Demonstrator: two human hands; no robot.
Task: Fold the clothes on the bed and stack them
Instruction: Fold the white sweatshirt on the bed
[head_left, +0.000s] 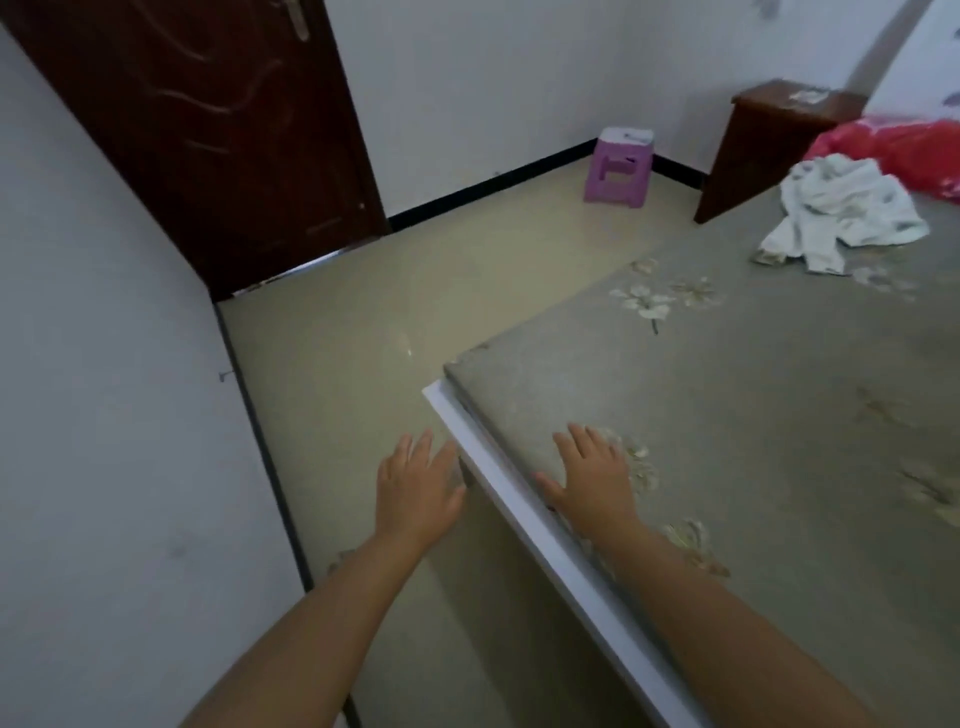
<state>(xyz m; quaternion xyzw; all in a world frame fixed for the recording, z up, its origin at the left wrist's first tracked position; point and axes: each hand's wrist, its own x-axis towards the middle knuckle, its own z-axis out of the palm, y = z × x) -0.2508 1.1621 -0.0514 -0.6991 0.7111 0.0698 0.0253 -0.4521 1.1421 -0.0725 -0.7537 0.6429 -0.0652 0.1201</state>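
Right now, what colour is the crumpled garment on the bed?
White garment with faint greyish markings, seen in the head view, far side of the bed.

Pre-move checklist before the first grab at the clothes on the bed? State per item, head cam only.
1. Left hand free: ok, fingers straight, holds nothing, out over the floor beside the bed.
2. Right hand free: ok, open, palm down at the near corner of the bed.
3. Target in view: ok, crumpled white garment lies at the far end of the bed.
4. Target within reach: not ok, both hands are well short of it.
5. Folding space: ok, bare floral cover between the hands and the garment.
6. More clothes to do: cannot tell, the red fabric behind the white garment is blurred and cut off by the frame edge.
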